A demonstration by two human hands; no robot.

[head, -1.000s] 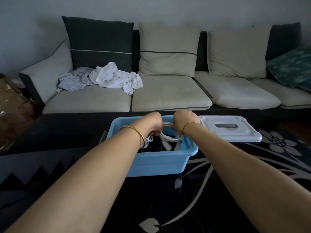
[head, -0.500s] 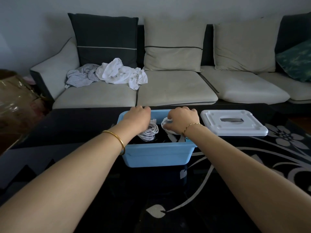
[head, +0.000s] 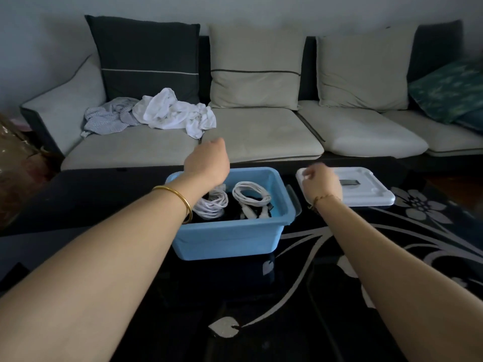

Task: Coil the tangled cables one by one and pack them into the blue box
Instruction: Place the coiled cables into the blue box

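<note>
Head view: cables (head: 211, 207) released, packing looks done.
Coiled in the box (head: 227, 239) under our left hand (head: 206, 162); our right hand (head: 320, 182) nears the lid (head: 371, 195); neither grip readable.

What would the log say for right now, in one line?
white cables: coiled in blue box | left hand: above box, holds nothing | right hand: at lid edge, blurred

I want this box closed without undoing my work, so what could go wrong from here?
The white cable coils in the blue box look untied, so they may spring loose and tangle. The right hand is at one corner of the white lid; lifted from there, it could tip or slip. The left hand hovers over the box with its forearm across the rim, which might nudge it.
</note>
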